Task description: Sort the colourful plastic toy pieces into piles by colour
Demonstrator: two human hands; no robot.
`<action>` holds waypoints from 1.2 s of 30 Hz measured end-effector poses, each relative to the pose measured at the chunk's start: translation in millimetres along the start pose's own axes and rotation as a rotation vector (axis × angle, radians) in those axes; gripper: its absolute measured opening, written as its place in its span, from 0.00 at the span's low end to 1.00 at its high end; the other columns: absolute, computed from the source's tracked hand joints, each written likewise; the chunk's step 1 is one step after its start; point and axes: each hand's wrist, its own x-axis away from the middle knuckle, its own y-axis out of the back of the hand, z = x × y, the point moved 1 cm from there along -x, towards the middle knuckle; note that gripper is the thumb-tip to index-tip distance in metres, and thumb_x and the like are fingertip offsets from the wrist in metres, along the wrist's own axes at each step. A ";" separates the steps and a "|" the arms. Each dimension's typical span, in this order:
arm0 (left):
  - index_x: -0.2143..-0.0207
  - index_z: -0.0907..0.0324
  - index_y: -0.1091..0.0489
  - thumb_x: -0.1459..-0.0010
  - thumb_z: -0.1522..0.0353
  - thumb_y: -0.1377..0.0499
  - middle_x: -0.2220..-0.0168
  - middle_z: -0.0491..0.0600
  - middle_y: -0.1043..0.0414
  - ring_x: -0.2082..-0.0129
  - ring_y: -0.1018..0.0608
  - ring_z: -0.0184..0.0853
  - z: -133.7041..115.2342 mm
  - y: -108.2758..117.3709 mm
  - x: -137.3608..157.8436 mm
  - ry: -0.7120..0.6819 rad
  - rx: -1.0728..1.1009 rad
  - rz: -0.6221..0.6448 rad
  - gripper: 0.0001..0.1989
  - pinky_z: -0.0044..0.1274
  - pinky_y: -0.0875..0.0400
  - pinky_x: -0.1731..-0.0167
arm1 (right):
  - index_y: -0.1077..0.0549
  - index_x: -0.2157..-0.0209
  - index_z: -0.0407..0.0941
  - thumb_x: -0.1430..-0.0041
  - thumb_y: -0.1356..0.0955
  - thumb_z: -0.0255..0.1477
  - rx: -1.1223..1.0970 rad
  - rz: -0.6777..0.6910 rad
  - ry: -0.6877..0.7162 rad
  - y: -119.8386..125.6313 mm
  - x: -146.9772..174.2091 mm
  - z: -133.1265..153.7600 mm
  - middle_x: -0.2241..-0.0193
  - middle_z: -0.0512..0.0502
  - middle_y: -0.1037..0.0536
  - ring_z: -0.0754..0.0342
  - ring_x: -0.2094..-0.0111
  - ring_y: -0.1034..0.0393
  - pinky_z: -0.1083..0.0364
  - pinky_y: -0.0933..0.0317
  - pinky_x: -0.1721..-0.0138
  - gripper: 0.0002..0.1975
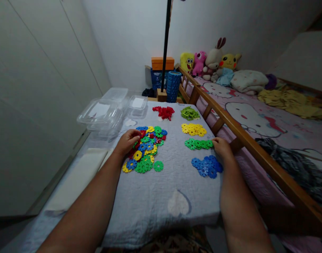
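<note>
A mixed pile of notched plastic snowflake discs (pixel 147 146) in red, blue, yellow and green lies on the cloth. My left hand (pixel 127 141) reaches over the pile's left edge, its thumb and fingers pinched together; what they hold, if anything, is hidden. At the right end of a row of green snowflake discs (pixel 197 143), my right hand (pixel 222 149) pinches the end disc. Blue snowflake discs (pixel 207 166) are heaped just below that hand. Yellow snowflake discs (pixel 194 129) lie in a row above the green ones.
Red pieces (pixel 164 112) and light-green pieces (pixel 189 113) form heaps at the table's far end. Clear plastic boxes (pixel 100 112) stack at the left, behind a folded white sheet (pixel 79 175). A wooden bed rail (pixel 224 117) borders the table's right; a black pole (pixel 165 49) stands behind.
</note>
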 end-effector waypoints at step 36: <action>0.60 0.56 0.24 0.49 0.60 0.41 0.51 0.53 0.24 0.48 0.24 0.46 2.3 0.6 -1.7 -0.095 -0.104 -0.005 0.15 0.40 0.32 0.42 | 0.29 0.40 0.48 0.34 0.35 0.30 0.248 0.291 0.495 -146.3 46.9 181.7 0.38 0.42 0.27 0.42 0.42 0.36 0.46 0.43 0.42 0.21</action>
